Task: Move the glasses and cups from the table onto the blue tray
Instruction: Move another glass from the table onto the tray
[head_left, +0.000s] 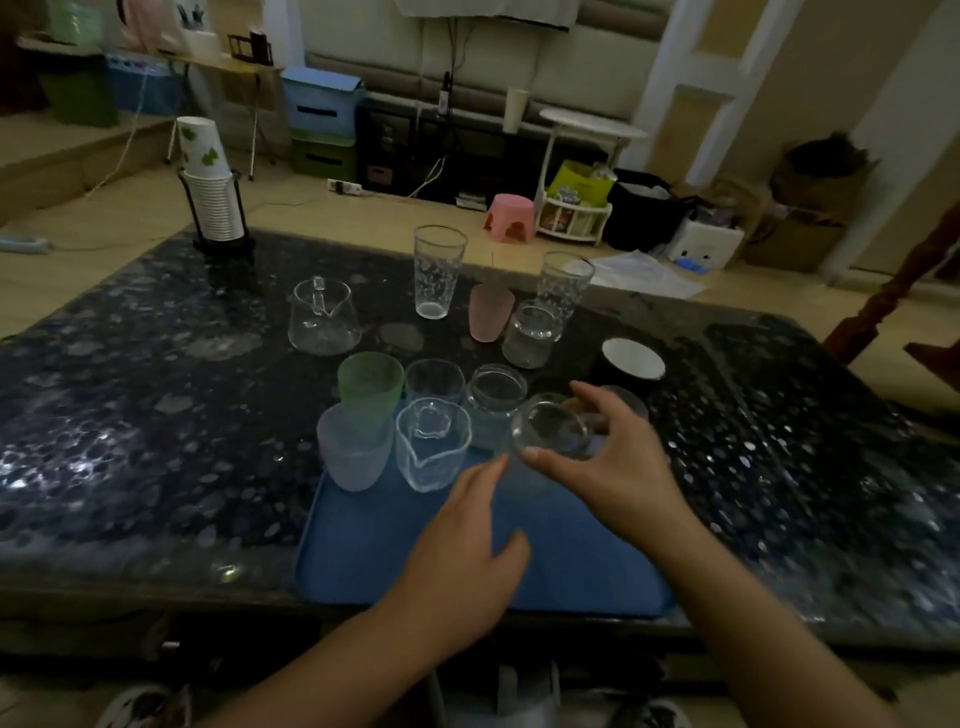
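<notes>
The right hand (608, 457) grips a small clear glass (551, 427) tilted toward the camera, thumb at its near rim and fingers curled over the far side, held above the far right corner of the blue tray (374, 551); whether the glass touches the tray cannot be told, since the hand and forearm cover that corner. At seven o'clock from it the left hand (462, 545) hovers over the tray's middle with fingers loosely extended, holding nothing, and hides much of the tray floor. At nine o'clock from the held glass stand a clear spouted cup (432, 447) and a pale blue frosted cup (353, 449) on the tray's far edge; a green frosted cup (370, 387), a clear tumbler (434, 382) and a clear jar-shaped glass (494, 400) crowd just behind them, and the dim, blurred picture leaves it unclear which of these sit on the tray or on the dark speckled table (156, 415). Farther at twelve o'clock are a pink frosted cup (491, 312), another short clear glass (529, 338), two tall patterned glasses (438, 270) (563, 291), and at eleven o'clock a clear pitcher (323, 317). At two o'clock lies a white-lined bowl (634, 358), and a greyish cup (628, 402) is mostly hidden behind the right fingers. At the table's far left a stack of paper cups (210, 192) stands in a black holder.
</notes>
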